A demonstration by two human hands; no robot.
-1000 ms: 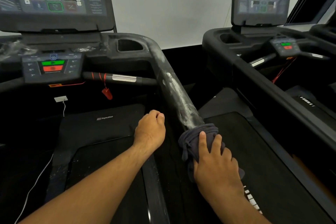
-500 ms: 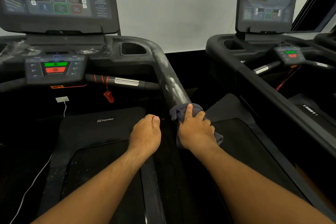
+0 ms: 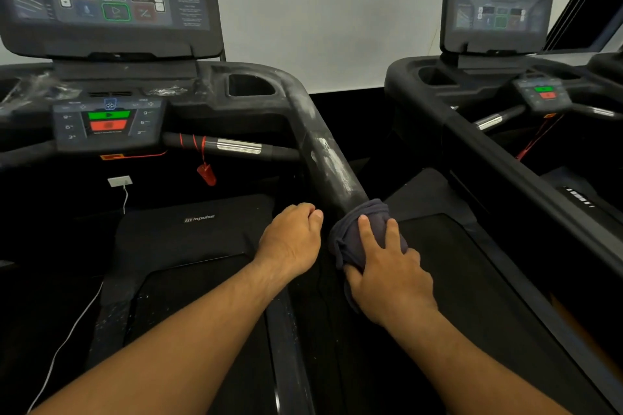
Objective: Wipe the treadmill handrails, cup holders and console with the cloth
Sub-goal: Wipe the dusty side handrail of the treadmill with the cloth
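Observation:
A dark grey cloth (image 3: 350, 236) is wrapped over the lower part of the treadmill's right handrail (image 3: 323, 152), which is black with white dusty smears above the cloth. My right hand (image 3: 387, 266) grips the cloth around the rail, two fingers lying over it. Just left of the rail, my left hand (image 3: 290, 239) hangs with fingers curled under and holds nothing. The console (image 3: 111, 3) with its buttons stands at the upper left. A cup holder (image 3: 249, 84) is sunk into the rail's top bend.
A lower control panel (image 3: 109, 123) with green and red buttons sits below the console. A red safety clip (image 3: 206, 173) hangs from a crossbar with a silver grip (image 3: 239, 146). A second treadmill (image 3: 499, 10) stands to the right. A white cable (image 3: 125, 194) runs down at left.
My right hand slid the cloth up the handrail and has now drawn back down a little. My left hand stayed beside the rail, hardly moving.

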